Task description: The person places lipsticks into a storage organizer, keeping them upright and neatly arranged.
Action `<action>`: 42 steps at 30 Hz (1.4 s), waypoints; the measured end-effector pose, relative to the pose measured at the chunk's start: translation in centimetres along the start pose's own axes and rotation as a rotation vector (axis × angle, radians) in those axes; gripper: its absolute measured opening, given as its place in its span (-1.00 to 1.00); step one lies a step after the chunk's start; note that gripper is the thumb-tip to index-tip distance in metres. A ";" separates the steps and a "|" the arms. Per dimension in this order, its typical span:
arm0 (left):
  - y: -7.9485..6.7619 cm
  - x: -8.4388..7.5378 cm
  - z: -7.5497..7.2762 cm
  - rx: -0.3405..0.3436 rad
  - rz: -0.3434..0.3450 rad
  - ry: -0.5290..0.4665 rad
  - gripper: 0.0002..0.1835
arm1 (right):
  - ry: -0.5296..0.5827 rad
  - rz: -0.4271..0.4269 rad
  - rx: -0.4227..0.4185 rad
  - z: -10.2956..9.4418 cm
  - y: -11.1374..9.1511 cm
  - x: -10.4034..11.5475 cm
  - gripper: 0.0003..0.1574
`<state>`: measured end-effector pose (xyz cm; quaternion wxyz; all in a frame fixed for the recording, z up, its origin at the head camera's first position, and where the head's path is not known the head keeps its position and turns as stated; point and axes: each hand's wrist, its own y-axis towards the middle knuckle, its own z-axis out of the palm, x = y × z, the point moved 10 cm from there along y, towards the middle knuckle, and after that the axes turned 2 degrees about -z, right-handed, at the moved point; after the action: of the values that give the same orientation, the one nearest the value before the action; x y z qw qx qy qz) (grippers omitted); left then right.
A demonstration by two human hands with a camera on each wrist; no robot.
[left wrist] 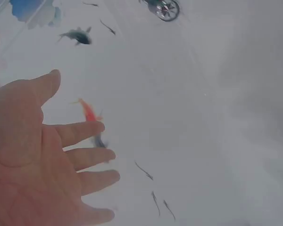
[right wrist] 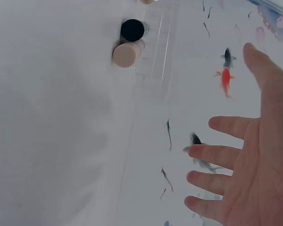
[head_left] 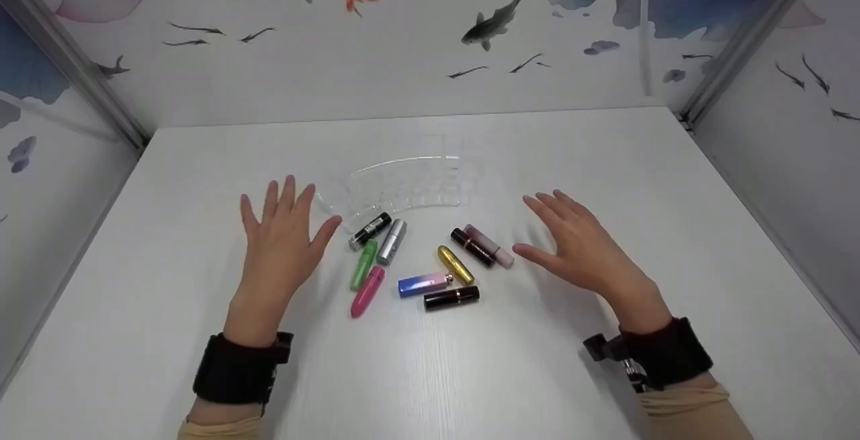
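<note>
- Head view: I see the left hand [head_left: 277, 248] spread wide over the desk [head_left: 537, 373], toward its left edge; the right hand [head_left: 579, 246], thumb apart, reaches out empty nearer the right edge.
- Between them lie a clear-ended tube [head_left: 371, 230], silver tube [head_left: 392, 242], green tube [head_left: 363, 265], pink tube [head_left: 367, 292], gold tube [head_left: 455, 265], blue-pink tube [head_left: 422, 284], black tube [head_left: 451, 297], dark tube [head_left: 472, 247] and mauve tube [head_left: 490, 246]; a clear tray [head_left: 406, 188] sits behind, nearer the back edge.
- Left wrist view: an empty palm, fingers apart, before a red printed fish [left wrist: 87, 110].
- Right wrist view: another empty palm; a black round end [right wrist: 133, 30] and beige round end [right wrist: 125, 55] show by the clear tray.
</note>
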<state>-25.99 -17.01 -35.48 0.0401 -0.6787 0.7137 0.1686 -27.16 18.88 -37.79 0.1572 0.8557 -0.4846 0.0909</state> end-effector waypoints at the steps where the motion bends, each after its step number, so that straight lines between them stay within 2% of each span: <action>1: -0.1 -0.9 -0.1 -0.010 0.027 -0.018 -0.30 | 0.004 -0.021 -0.003 0.0 0.1 0.6 -0.09; 3: -0.4 -2.7 -0.1 -0.017 0.078 -0.076 -0.37 | 0.019 -0.057 0.000 0.1 0.3 1.8 -0.17; 5: -0.7 -4.6 0.2 0.008 0.121 -0.130 -0.43 | 0.040 -0.075 0.026 0.4 0.5 2.9 -0.25; 7: -1.1 -6.4 0.9 0.065 0.162 -0.188 -0.50 | 0.060 -0.088 0.068 0.9 0.7 4.0 -0.34; 11: -1.8 -9.8 2.6 0.223 0.246 -0.270 -0.67 | 0.106 -0.144 0.154 1.9 1.1 6.2 -0.55; 14: -2.0 -11.9 3.9 0.324 0.321 -0.287 -0.76 | 0.136 -0.198 0.213 2.8 1.5 7.5 -0.71; 19: -2.3 -14.5 5.9 0.416 0.412 -0.239 -0.82 | 0.169 -0.232 0.309 4.3 1.9 8.7 -0.86; 22: -2.4 -15.3 6.9 0.456 0.422 -0.214 -0.86 | 0.175 -0.213 0.356 5.3 2.0 8.8 -0.87; 28: -2.8 -15.7 8.7 0.515 0.405 -0.156 -0.81 | 0.150 -0.214 0.369 6.3 2.0 9.0 -0.79; 33: -2.8 -15.5 9.4 0.527 0.409 -0.145 -0.79 | 0.147 -0.242 0.371 6.9 2.1 9.5 -0.79; 42: -2.7 -15.8 10.2 0.508 0.446 -0.152 -0.75 | 0.138 -0.291 0.354 7.5 2.2 9.5 -0.75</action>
<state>-23.87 1.06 -41.01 0.2231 -0.4599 0.8586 0.0400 -24.17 7.55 -41.45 0.0487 0.9225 -0.3209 0.2090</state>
